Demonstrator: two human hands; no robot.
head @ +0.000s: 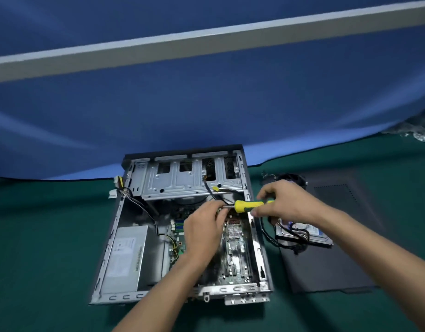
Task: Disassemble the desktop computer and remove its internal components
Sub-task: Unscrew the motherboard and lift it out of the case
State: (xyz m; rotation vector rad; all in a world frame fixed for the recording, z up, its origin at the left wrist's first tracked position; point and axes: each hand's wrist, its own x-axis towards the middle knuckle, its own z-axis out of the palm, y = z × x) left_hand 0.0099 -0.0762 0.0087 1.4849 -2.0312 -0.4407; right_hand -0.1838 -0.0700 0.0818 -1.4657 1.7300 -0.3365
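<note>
The open desktop case (110, 238) lies flat on the green table. Inside it are the grey power supply (125, 257) at the left, the motherboard (235, 255) at the right and a metal drive cage (180, 180) at the back. My right hand (285, 202) grips the yellow and green handle of a screwdriver (248, 206), which lies nearly level over the case's right side. My left hand (204, 226) hovers over the motherboard and pinches the screwdriver's metal shaft near its tip. The tip itself is hidden by my fingers.
A removed hard drive (312, 236) with black cables lies right of the case on the dark side panel (331, 264). A black fan (290, 178) sits behind my right hand. A blue partition (206, 104) stands at the table's back edge. Plastic wrap (419, 130) lies far right.
</note>
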